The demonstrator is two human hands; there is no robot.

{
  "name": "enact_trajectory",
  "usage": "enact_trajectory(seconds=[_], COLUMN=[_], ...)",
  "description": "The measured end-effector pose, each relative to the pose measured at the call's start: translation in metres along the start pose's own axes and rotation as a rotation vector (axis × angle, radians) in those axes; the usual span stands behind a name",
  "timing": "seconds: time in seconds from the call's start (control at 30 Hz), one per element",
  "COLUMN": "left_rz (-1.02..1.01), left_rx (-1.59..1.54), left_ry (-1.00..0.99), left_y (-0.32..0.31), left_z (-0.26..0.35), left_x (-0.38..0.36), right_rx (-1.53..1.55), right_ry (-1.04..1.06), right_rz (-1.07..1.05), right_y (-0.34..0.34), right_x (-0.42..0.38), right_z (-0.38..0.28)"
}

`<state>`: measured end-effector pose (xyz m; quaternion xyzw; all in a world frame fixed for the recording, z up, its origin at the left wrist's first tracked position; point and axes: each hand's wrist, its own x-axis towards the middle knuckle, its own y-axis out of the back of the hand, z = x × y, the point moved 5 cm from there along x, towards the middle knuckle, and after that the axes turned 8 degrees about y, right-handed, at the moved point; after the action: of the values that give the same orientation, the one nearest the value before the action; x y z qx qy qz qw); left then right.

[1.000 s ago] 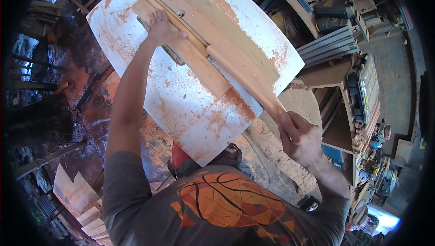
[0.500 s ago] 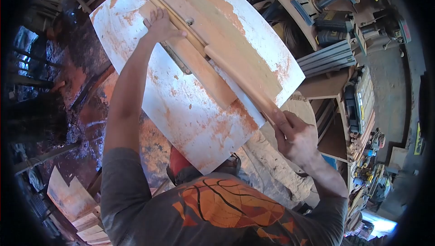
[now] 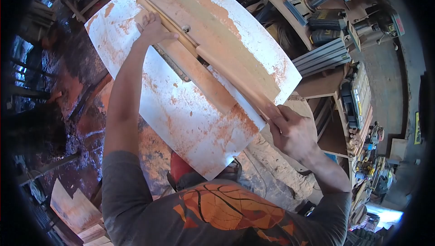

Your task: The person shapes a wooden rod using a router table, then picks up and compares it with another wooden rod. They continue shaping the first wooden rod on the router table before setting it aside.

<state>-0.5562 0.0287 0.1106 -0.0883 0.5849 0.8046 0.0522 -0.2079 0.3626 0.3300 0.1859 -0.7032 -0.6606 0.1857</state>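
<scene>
A long wooden strip (image 3: 231, 76) lies along a wide board (image 3: 226, 42) on a white, dust-marked table (image 3: 172, 110). My right hand (image 3: 292, 130) is closed around the strip's near end, just past the table edge. My left hand (image 3: 155, 31) rests with its fingers spread on a flat wooden piece (image 3: 199, 76) left of the strip, its thumb pointing toward the strip. Below that hand, a narrow slot or metal edge shows beside the flat piece. Reddish sawdust covers the table near the flat piece's lower end.
Shelving (image 3: 324, 85) stands on the right with a tool case (image 3: 360, 94) and metal bars (image 3: 321, 58). Cut wood pieces (image 3: 74, 207) are at the lower left. A red object (image 3: 180, 167) sits under the table's near corner. Tools lie along the right side.
The view has shifted slightly, moving the table and boards a little left in the frame. Both hands keep about the same places on the wood.
</scene>
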Motion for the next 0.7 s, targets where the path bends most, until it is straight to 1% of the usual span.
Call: enact_trajectory(seconds=[0.2, 0.33, 0.43, 0.53, 0.7], left_rz=[0.026, 0.031, -0.002, 0.027, 0.014], left_rx=[0.041, 0.019, 0.014, -0.002, 0.030], left_ry=[0.034, 0.026, 0.027, 0.011, 0.021], left_y=[0.011, 0.011, 0.013, 0.014, 0.022], left_z=[-0.005, -0.015, -0.022, -0.026, -0.033], left_x=[0.010, 0.025, 0.036, 0.043, 0.052], right_rx=[0.012, -0.007, 0.004, 0.000, 0.006], right_ry=[0.010, 0.014, 0.010, 0.022, -0.027], right_rz=[0.012, 0.047, 0.061, 0.073, 0.054], right_y=[-0.004, -0.006, -0.009, -0.010, -0.009], right_x=[0.014, 0.026, 0.032, 0.040, 0.056], right_z=[-0.001, -0.002, -0.001, -0.003, -0.007])
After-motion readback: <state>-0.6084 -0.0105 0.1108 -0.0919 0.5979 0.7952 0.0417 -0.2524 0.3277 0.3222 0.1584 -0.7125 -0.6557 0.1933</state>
